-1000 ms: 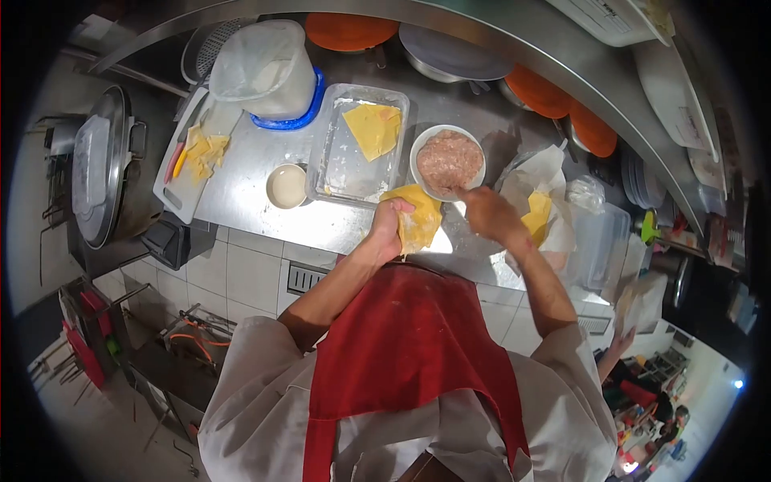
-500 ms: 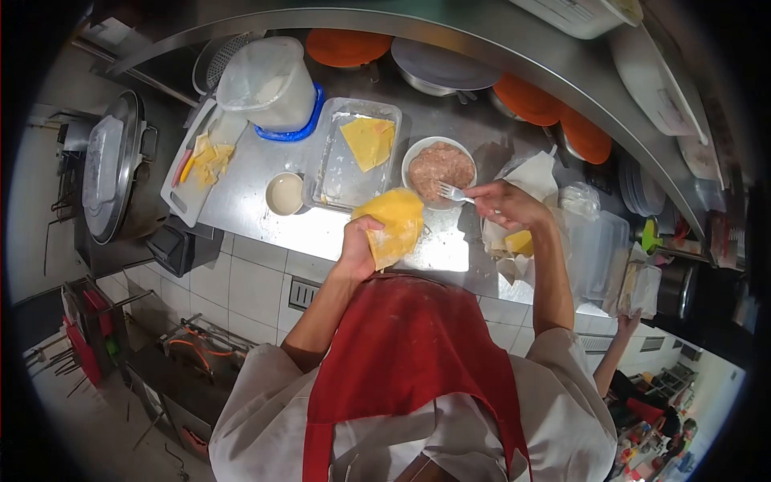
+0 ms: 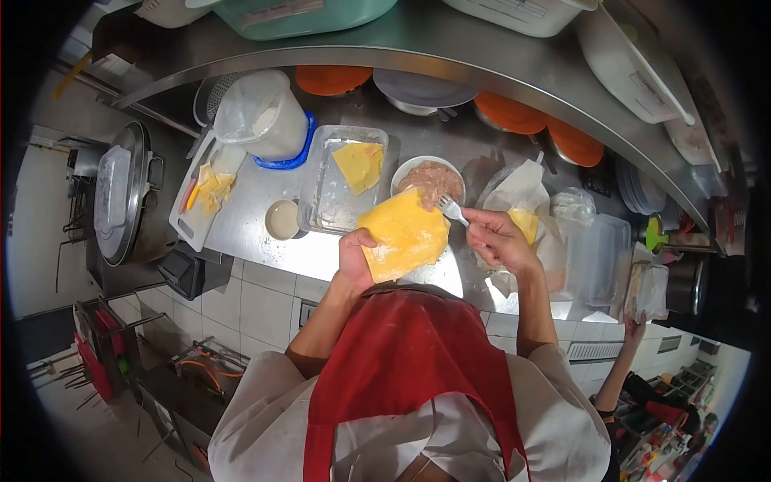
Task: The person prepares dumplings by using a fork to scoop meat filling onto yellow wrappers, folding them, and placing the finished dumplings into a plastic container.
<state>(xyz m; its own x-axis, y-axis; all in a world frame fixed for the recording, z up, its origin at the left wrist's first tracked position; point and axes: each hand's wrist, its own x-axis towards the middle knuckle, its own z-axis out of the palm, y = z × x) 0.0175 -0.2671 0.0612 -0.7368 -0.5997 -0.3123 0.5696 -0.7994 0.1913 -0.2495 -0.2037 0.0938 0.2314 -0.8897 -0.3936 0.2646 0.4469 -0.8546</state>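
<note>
Our left hand (image 3: pixel 356 261) cups the yellow wrapper (image 3: pixel 405 233), no filling on it yet. Our right hand (image 3: pixel 494 238) pinches a fork (image 3: pixel 451 209) by the mince bowl (image 3: pixel 426 158).

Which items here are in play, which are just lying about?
In use: left hand, square yellow dough wrapper; right hand, metal fork; white bowl of minced meat.
Lying about: white cutting board; lidded steel pot; translucent plastic tub.

One fork (image 3: pixel 451 209), one bowl of mince (image 3: pixel 394 178), one tray (image 3: pixel 333 205), three orange bowls (image 3: pixel 332 79) (image 3: pixel 511 112) (image 3: pixel 574 143).
</note>
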